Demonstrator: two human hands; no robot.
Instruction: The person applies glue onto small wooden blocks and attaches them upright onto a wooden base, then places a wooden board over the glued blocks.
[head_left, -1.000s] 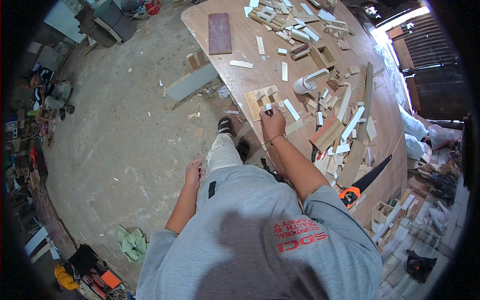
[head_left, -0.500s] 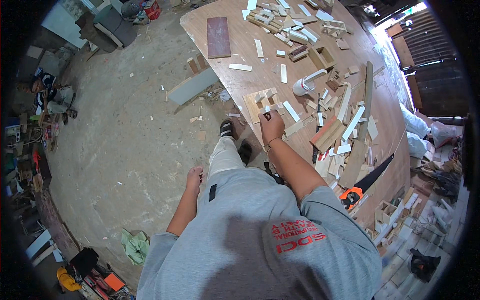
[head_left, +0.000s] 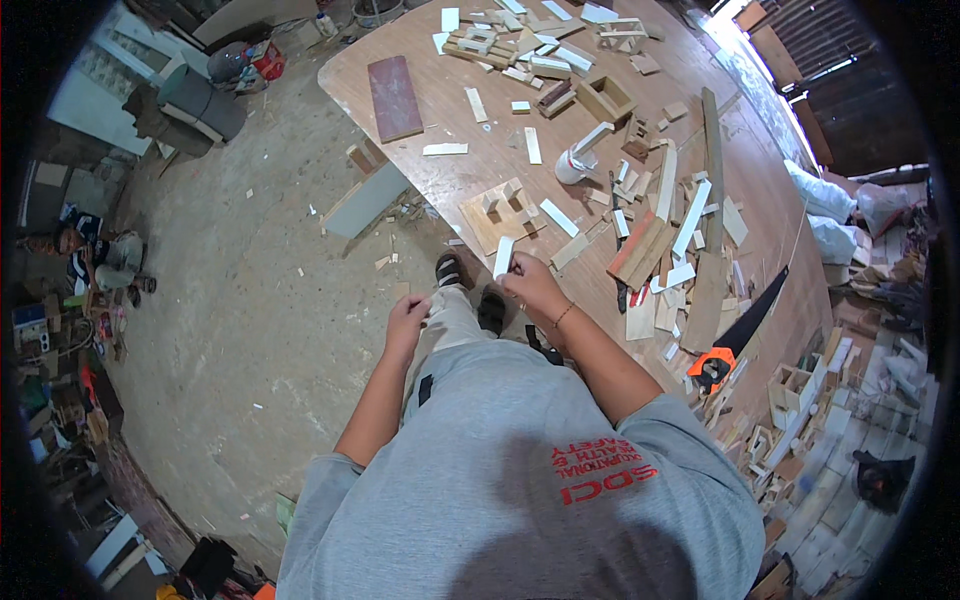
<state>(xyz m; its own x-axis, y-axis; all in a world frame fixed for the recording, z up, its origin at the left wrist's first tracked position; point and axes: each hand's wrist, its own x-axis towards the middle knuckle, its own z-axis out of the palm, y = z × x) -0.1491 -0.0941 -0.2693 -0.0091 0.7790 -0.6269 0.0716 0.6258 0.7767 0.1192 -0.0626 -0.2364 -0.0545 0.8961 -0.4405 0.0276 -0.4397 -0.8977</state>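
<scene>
Between the fingertips of my right hand (head_left: 535, 286) is a small white wood strip (head_left: 503, 257), raised at the table's near edge. Just beyond it lies a square wooden board (head_left: 478, 227) with small upright blocks on it. My left hand (head_left: 406, 322) is over the floor beside my leg, its fingers curled closed; whatever they may hold is hidden. A white cup (head_left: 570, 170) with a pale stick across its top stands to the right of the board. Another white strip (head_left: 559, 218) lies flat between the board and the cup.
Wood offcuts (head_left: 670, 220) crowd the right of the table (head_left: 440, 190). A handsaw (head_left: 735, 335) with an orange handle lies near its right edge. A dark red board (head_left: 395, 98) is at the far left. Beyond the floor, a person (head_left: 100, 250) sits at the left.
My right hand has drawn back from the wooden board toward me, lifting the white strip. My left hand has come up and forward. The view has shifted, with the table now further left.
</scene>
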